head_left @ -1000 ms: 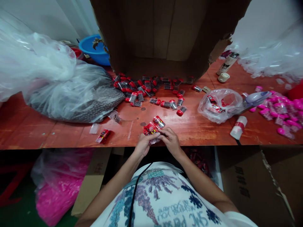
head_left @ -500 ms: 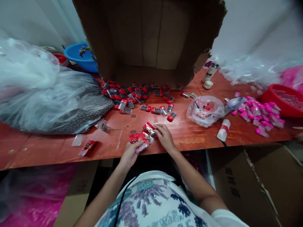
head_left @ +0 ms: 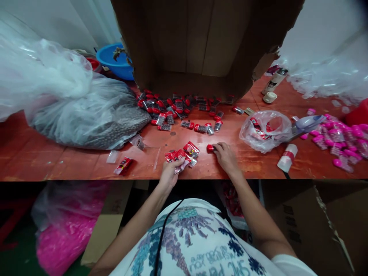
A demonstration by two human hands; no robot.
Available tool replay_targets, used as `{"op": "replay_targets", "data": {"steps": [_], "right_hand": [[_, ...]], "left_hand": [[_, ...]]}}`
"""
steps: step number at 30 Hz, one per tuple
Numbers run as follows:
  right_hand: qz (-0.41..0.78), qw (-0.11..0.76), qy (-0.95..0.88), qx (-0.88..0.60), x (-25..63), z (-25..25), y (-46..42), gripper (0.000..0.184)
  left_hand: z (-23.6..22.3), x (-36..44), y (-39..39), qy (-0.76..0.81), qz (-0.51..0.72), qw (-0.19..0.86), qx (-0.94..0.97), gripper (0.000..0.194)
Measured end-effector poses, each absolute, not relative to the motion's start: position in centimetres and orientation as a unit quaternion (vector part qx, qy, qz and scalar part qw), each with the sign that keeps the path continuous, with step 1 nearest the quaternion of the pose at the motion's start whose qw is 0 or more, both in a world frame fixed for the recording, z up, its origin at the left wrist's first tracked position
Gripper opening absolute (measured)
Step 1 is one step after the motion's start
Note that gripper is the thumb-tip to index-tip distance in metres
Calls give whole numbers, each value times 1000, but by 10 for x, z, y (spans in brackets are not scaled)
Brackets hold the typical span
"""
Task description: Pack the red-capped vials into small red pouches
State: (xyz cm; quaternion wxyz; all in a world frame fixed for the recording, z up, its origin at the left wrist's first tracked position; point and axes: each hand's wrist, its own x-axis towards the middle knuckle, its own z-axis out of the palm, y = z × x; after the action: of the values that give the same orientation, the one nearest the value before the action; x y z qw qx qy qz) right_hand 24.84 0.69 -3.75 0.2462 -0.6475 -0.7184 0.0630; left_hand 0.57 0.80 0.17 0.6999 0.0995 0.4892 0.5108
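My left hand (head_left: 169, 170) is closed around several flat red printed packets (head_left: 184, 154), which fan out past the thumb just above the table's front edge. To its right, my right hand (head_left: 227, 158) is closed with its fingertips on a small red-capped container (head_left: 210, 148); only the red cap shows clearly, and the fingers cover the rest. Ahead of both hands lies a loose pile of similar clear containers (head_left: 178, 105) with red caps and dark beads inside. A small stack of red packets (head_left: 123, 165) lies to the left of my left hand.
A big cardboard box (head_left: 195, 42) lies open behind the pile. At left slumps a clear bag of dark beads (head_left: 94, 115). On the right are a plastic bag with red packets (head_left: 266, 130), a scoop (head_left: 309, 123), a white roll (head_left: 287, 158) and pink-capped containers (head_left: 339, 142).
My right hand has left the packets, moved right and closed on a red-capped container. My left hand still holds the packets. The whole view has shifted a little.
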Motion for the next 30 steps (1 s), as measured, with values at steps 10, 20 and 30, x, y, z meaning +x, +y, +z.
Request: {"op": "replay_targets", "data": {"steps": [10, 20, 30], "right_hand": [[515, 538, -384, -546, 144, -7, -56, 26], [531, 575, -343, -520, 135, 1, -19, 42], [499, 570, -392, -522, 139, 2, -24, 39]], "left_hand": [[3, 15, 15, 476, 536, 694, 70, 16], [5, 19, 1, 466, 544, 677, 171, 27], [8, 17, 6, 466, 510, 718, 80, 18]]}}
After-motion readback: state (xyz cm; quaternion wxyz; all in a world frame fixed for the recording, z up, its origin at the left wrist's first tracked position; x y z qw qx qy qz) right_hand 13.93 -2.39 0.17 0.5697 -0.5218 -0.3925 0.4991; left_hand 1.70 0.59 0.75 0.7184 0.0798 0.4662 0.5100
